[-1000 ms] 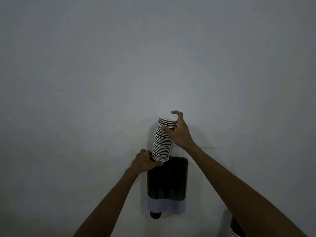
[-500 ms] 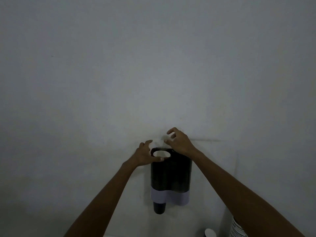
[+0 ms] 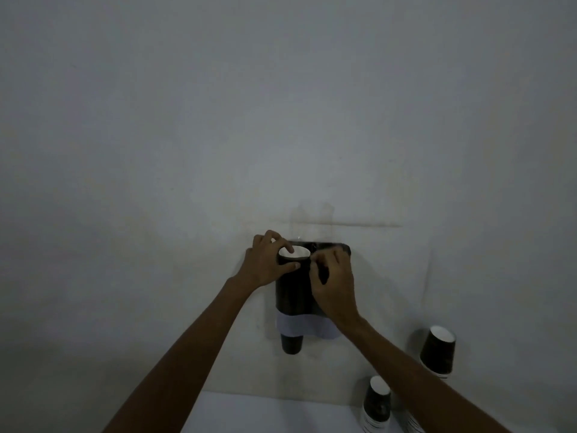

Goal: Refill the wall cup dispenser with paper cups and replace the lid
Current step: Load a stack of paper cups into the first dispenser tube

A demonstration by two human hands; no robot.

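Note:
A black wall cup dispenser (image 3: 296, 295) with a white band hangs on the wall. The white mouth of the top paper cup (image 3: 295, 252) shows in its uncovered left tube, and one black cup (image 3: 292, 343) pokes out below. My left hand (image 3: 265, 264) wraps the top of that left tube, thumb across the front and fingers over the rim. My right hand (image 3: 332, 282) lies against the dispenser's upper right, fingers curled at the rim beside the cups. Whether it pinches anything is hidden.
Two stacks of black paper cups stand at the lower right, one tall (image 3: 438, 351) and one nearer (image 3: 376, 404). A white tabletop (image 3: 265, 414) lies below the dispenser. The plain grey wall (image 3: 281, 120) fills the rest.
The cup stack that stood out above the dispenser has slid down into the left tube. My right hand dropped from the stack's top to the dispenser's rim. The view tilted down.

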